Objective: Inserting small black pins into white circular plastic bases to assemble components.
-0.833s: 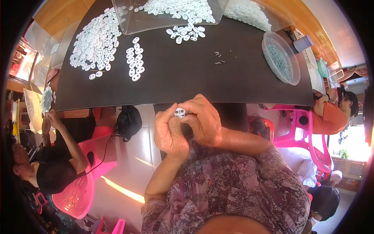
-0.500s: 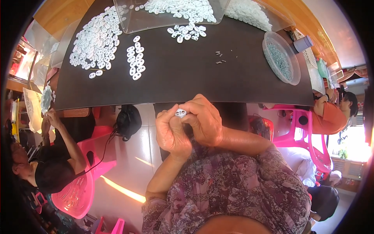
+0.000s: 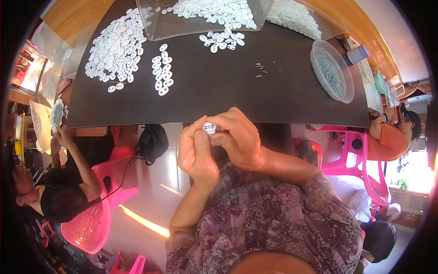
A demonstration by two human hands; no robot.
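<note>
A small white oval plastic piece with two dark-looking openings (image 3: 209,128) is pinched between my hands, just off the table's near edge. My left hand (image 3: 197,153) closes on its left side, thumb pointing up against it. Fingers of my right hand (image 3: 237,140) are curled around the right side, thumb below. Whether something smaller is also in the fingers cannot be seen. Beyond the hands, similar white pieces (image 3: 159,85) lie in a double column on the dark table (image 3: 214,86). Several tiny grey pins (image 3: 258,76) are scattered to the right.
A large heap of white pieces (image 3: 116,52) covers the far left. Clear trays (image 3: 157,37) with more pieces stand at the back, a small cluster (image 3: 222,45) before one. A round clear dish (image 3: 350,91) holds blue-grey pins. People sit left (image 3: 64,196) and right (image 3: 388,141).
The white piece has tilted between my fingers, and my left thumb now stands more upright against it. Both hands stay together near the table edge. The whole view has shifted slightly.
</note>
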